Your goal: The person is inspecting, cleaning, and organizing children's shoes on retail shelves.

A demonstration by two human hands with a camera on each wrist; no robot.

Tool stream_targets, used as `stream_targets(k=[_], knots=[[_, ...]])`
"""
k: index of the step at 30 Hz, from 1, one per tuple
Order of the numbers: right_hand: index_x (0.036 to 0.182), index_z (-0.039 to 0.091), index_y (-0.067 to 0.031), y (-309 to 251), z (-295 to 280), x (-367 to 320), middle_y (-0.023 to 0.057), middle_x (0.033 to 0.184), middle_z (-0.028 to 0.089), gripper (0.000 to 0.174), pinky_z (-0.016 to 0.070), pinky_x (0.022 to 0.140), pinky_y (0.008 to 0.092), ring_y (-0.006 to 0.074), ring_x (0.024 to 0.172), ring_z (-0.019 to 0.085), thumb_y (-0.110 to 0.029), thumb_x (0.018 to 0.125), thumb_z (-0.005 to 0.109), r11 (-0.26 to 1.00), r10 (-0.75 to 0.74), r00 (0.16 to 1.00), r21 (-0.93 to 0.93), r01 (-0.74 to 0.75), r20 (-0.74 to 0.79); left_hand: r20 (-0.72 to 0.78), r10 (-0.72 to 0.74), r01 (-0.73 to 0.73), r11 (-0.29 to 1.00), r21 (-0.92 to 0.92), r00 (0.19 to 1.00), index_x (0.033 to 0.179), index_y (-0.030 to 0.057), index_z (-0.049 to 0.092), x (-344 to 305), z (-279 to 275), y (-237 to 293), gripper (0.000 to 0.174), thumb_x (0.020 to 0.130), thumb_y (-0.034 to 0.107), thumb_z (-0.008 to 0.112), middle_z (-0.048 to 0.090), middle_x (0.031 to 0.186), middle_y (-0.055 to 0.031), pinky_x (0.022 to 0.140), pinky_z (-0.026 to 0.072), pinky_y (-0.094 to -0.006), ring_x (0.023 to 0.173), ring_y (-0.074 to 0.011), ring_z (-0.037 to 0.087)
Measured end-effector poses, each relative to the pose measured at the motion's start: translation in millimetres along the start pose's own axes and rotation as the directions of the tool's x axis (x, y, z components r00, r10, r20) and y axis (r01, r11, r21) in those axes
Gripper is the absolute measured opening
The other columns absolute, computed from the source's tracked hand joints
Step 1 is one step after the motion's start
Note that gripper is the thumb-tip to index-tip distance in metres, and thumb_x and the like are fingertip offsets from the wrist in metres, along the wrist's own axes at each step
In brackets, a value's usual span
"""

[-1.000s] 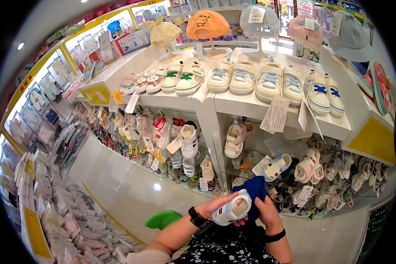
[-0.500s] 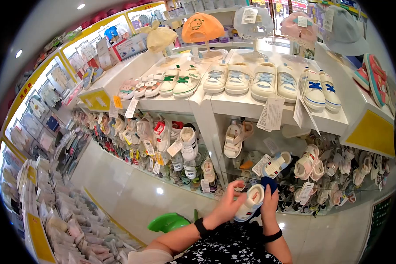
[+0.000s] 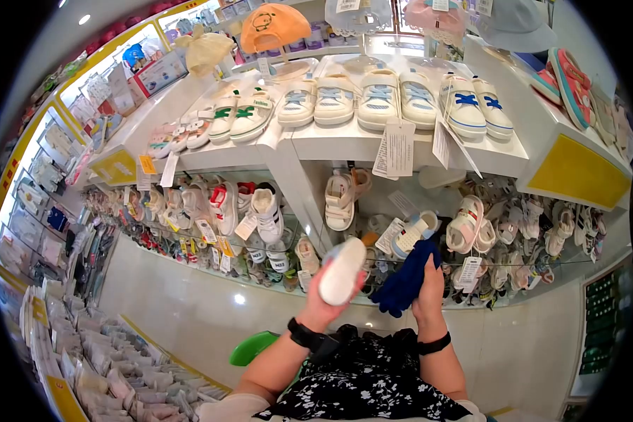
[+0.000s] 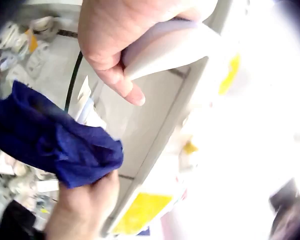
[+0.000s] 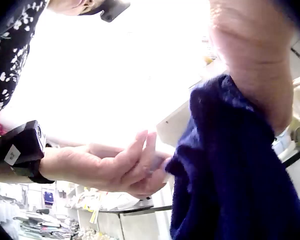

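Your left hand (image 3: 319, 310) grips a shoe (image 3: 342, 273), its white, slightly blurred sole turned up toward the head camera. Your right hand (image 3: 430, 292) grasps a cloth (image 3: 403, 283), deep blue and rumpled into folds, lying to that hand's left, apart from the shoe. Beyond both hands, sandals (image 3: 464, 225) hang.

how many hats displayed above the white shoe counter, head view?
5, left to right: pale-yellow fabric hat, orange cloth cap, pale-grey frilled-brim hat, pink lace-edged hat, grey-blue brimmed hat. Frame's top edge crops the last three; others may be hidden.
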State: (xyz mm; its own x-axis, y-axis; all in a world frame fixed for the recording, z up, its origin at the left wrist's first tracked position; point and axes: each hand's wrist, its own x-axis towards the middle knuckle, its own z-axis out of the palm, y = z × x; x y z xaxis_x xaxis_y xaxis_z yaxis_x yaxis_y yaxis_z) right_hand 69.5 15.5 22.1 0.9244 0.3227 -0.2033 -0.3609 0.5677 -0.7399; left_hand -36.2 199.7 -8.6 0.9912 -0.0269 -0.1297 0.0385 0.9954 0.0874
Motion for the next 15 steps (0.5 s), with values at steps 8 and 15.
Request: stream_targets(k=[8,15], knots=[[0.11,0.061,-0.0039,23,36,-34,0.0115,0.112,0.048,0.041,0.0464,0.082,0.0374,0.0259,0.1,0.05,-0.018,0.074,0.074,0.396,-0.235,0.692,-0.583,0.709,0.682,-0.04,-0.055,0.057,0.997,0.052,0.998,0.124,0.0086,0.053,8,-1,-14,0.044,0.096,0.042,0.043,0.06,0.117,-0.0094,0.095,0.0455,-0.0397,0.108,-0.0249,0.057],[0.093,0.049,-0.0019,53,52,-30,0.0164,0.086,0.056,0.024,0.0463,0.067,0.0432,0.0363,0.083,0.057,-0.016,0.082,0.065,0.229,-0.335,0.776,-0.753,0.617,0.535,-0.365,0.079,0.061,0.932,0.357,0.928,0.123,0.0092,0.052,-13,12,-27,0.035,0.098,0.031,0.04,0.06,0.12,-0.0053,0.095,0.0467,-0.036,0.108,-0.0202,0.059]])
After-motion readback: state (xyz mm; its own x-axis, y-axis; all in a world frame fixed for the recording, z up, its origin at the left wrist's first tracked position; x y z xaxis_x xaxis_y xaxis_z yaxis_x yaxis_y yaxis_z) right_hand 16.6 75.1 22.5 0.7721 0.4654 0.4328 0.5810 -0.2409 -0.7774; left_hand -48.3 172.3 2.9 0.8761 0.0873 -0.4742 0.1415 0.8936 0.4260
